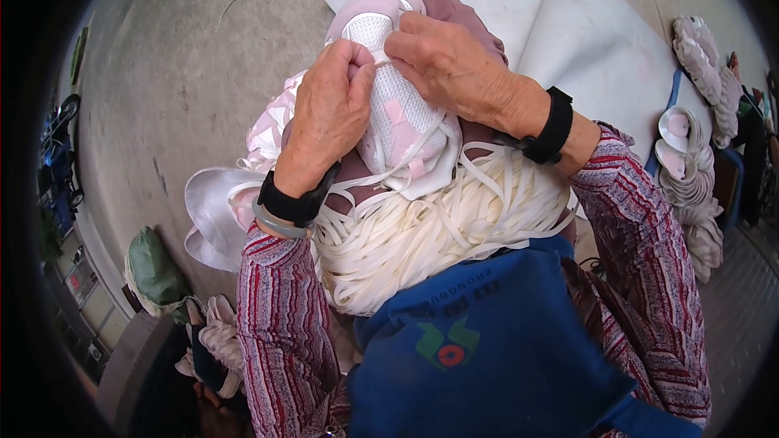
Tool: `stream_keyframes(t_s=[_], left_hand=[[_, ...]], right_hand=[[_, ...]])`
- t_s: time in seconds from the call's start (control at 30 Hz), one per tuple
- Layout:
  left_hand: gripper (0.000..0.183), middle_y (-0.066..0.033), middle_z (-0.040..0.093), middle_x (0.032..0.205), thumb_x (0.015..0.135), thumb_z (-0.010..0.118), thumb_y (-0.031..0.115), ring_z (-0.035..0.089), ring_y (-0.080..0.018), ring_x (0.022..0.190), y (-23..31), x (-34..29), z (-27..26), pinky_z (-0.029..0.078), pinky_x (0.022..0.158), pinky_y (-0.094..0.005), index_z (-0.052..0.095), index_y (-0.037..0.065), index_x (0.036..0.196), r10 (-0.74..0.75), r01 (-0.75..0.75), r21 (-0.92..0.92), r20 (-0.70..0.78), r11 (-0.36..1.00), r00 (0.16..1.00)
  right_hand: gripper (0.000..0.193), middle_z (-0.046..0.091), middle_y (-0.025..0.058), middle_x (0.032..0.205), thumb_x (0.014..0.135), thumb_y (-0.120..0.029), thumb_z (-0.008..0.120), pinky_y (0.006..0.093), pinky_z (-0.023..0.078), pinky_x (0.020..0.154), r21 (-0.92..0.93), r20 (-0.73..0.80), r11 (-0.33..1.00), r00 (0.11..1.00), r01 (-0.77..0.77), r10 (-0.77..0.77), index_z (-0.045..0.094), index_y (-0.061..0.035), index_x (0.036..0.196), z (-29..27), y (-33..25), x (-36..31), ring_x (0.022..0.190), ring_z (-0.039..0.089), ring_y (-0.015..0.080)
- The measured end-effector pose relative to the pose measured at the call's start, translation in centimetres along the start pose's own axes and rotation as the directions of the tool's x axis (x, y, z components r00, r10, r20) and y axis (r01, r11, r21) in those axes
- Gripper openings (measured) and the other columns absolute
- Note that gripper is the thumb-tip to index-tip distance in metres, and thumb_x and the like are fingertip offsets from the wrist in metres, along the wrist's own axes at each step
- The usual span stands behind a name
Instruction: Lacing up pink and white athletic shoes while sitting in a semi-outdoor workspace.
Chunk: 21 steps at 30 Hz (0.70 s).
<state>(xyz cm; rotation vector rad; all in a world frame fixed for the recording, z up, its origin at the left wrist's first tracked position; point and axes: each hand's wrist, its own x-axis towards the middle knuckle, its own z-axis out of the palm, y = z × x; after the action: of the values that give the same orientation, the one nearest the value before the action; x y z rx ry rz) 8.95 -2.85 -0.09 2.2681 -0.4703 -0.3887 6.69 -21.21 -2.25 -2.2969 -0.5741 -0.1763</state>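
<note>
A white mesh shoe upper with pink panels (393, 118) lies on my lap, its pink rounded end pointing away from me. Over its middle my left hand (331, 105) is closed in a pinch, fingertips down at the mesh. My right hand (454, 65) pinches from the other side, almost meeting the left. A short bit of white shoelace shows between the fingertips; the very tips are hidden. Loose lace ends trail over the upper's near part. Just below it, a thick heap of cream shoelaces (442, 231) covers my lap, above a blue apron (479, 349).
More pink and white uppers (272, 134) lie left of my lap, near white curved pieces (213, 215). A green sack (156, 268) stands at left. A pale sheet (592, 49) spreads on the concrete floor (187, 73). Stacked uppers (686, 154) line the right side.
</note>
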Motion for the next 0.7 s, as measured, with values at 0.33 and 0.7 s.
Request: stream_keyframes(t_s=[0.33,0.7], left_hand=[[0.012,-0.0135,0.058,0.081,0.086,0.058,0.011,0.057,-0.0256,0.07,-0.2,-0.2,0.1,0.045,0.065,-0.0352,0.055,0.0,0.091,0.0,-0.001,-0.012,-0.018,1.0,1.0],[0.036,-0.0077,0.061,0.082,0.079,0.07,0.022,0.06,-0.0155,0.069,0.3,-2.3,-0.5,0.048,0.063,-0.0284,0.055,-0.001,0.101,-0.316,0.311,-0.174,0.0,0.934,0.949]], right_hand=[[0.009,0.057,0.0127,0.084,0.082,-0.008,0.061,0.0377,0.047,0.07,0.107,0.045,0.993,0.997,0.052,-0.057,0.061,-0.0008,0.087,0.0,0.8,0.6,0.081,0.059,0.0311],[0.013,0.062,0.0153,0.085,0.081,-0.004,0.06,0.0373,0.049,0.071,0.158,-0.001,0.987,1.0,-0.022,0.022,0.06,0.0003,0.093,0.9,0.3,0.7,0.08,0.061,0.0333]])
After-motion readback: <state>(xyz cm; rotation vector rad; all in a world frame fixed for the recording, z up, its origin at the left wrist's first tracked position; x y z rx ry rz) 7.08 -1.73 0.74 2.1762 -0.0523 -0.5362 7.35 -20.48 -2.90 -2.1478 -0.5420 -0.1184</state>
